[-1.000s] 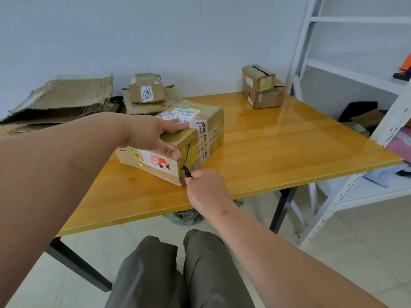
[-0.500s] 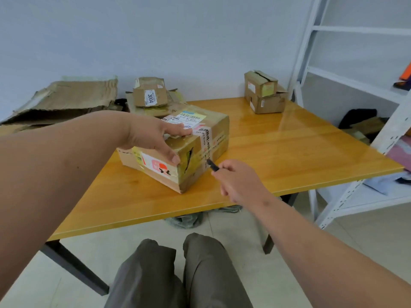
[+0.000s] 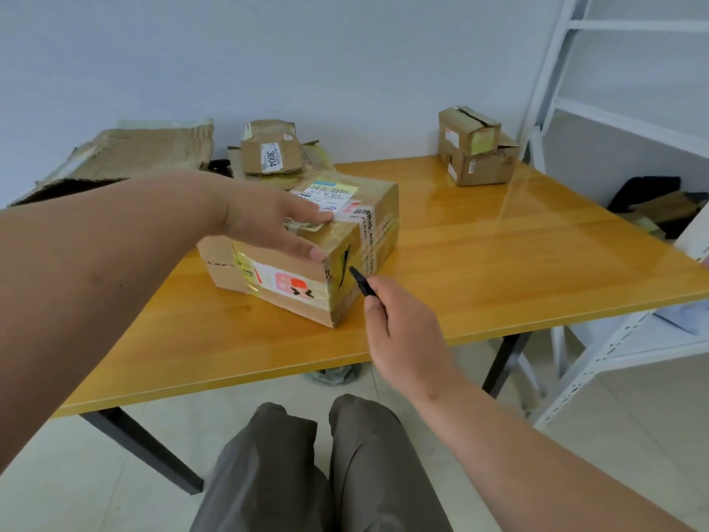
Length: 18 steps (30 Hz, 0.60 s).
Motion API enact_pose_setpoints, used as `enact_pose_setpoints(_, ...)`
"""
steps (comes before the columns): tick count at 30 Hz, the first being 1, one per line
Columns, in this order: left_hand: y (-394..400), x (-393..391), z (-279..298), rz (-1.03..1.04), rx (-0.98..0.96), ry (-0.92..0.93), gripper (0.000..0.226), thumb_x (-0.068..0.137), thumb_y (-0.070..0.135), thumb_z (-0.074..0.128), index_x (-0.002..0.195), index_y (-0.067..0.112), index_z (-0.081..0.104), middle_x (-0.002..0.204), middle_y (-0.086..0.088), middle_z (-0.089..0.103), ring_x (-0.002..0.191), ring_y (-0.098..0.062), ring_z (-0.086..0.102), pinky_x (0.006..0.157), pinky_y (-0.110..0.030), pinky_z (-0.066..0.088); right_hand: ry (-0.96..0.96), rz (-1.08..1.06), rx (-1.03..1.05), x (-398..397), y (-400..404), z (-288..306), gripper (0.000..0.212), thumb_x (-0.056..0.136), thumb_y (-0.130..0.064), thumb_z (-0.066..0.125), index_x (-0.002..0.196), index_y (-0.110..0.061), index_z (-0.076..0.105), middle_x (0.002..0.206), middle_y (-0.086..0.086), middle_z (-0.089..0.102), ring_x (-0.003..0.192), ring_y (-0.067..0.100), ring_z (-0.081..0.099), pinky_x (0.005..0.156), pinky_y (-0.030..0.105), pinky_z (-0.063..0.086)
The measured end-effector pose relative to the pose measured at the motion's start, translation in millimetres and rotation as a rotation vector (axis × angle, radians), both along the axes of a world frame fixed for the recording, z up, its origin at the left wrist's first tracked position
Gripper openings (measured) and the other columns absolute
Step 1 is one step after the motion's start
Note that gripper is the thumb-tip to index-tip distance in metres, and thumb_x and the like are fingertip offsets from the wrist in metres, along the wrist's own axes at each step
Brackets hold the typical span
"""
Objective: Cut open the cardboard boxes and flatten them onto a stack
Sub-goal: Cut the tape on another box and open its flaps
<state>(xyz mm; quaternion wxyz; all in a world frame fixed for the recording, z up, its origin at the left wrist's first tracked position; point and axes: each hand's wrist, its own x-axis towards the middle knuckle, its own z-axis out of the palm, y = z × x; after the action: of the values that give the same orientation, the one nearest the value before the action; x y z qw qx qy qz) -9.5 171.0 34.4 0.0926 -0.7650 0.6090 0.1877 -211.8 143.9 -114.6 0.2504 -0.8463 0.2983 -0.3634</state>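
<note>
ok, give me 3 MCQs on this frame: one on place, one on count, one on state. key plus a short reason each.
1. Where is the left hand?
A. on the taped box
B. on the shelf
C. under the table

2. How many boxes are stacked at the table's far right corner?
A. none
B. two
C. five

3. The right hand:
A. lies flat and empty
B. grips a black cutter
C. holds a label

Key: 1 A, fingers rest on its top; 2 B, the small stacked boxes sit one on another; 3 B, fingers curl round the cutter, tip near the box's corner.
</note>
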Motion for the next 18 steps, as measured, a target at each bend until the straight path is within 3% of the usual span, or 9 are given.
enact_pose_setpoints(3, -3, -12, -7, -0.071, -0.08, -0.189, 0.107, 0.054, 0.092, 0.028, 0.15, 0.047, 0.024, 0.16, 0.009, 0.024, 0.143, -0.022, 0.031, 0.116, -0.045, 0.029, 0.004, -0.056, -0.021, 2, 5, -5, 0.023, 0.102, -0.019, 0.04, 0.114, -0.015, 0.06, 0.078, -0.012, 0.051, 0.063, 0.003, 0.044, 0.054, 0.012, 0.03)
enact_pose_setpoints(6, -3, -19, -11, -0.062, -0.149, -0.268, 0.112, 0.05, 0.095, 0.019, 0.149, 0.045, 0.03, 0.156, 0.004, 0.03, 0.136, -0.026, 0.041, 0.106, -0.043, 0.039, -0.02, -0.098, 0.021, 1, 5, -6, 0.032, 0.101, -0.023, 0.038, 0.12, -0.012, 0.061, 0.091, 0.0, 0.062, 0.073, 0.006, 0.045, 0.059, 0.01, 0.029)
enact_pose_setpoints(9, -2, -21, -13, -0.047, -0.171, -0.3, 0.11, 0.052, 0.095, 0.02, 0.149, 0.044, 0.032, 0.155, 0.003, 0.033, 0.136, -0.026, 0.04, 0.103, -0.042, 0.039, -0.043, -0.121, 0.026, -2, 7, -7, 0.037, 0.1, -0.026, 0.035, 0.121, -0.01, 0.061, 0.098, 0.005, 0.066, 0.076, 0.008, 0.044, 0.063, 0.009, 0.028)
enact_pose_setpoints(13, -1, -26, -13, -0.025, -0.175, -0.338, 0.109, 0.053, 0.095, 0.019, 0.148, 0.044, 0.033, 0.155, 0.001, 0.034, 0.138, -0.028, 0.039, 0.103, -0.042, 0.039, -0.047, -0.143, -0.001, -3, 10, -9, 0.037, 0.099, -0.025, 0.035, 0.12, -0.011, 0.062, 0.091, 0.0, 0.064, 0.074, 0.005, 0.043, 0.062, 0.013, 0.029)
enact_pose_setpoints(18, -1, -29, -16, -0.036, -0.223, -0.403, 0.113, 0.05, 0.098, 0.012, 0.143, 0.04, 0.04, 0.146, 0.003, 0.045, 0.129, -0.026, 0.047, 0.094, -0.041, 0.044, -0.036, -0.187, -0.005, -4, 12, -9, 0.035, 0.101, -0.02, 0.04, 0.129, -0.011, 0.06, 0.101, 0.001, 0.068, 0.09, 0.016, 0.061, 0.074, 0.021, 0.037)
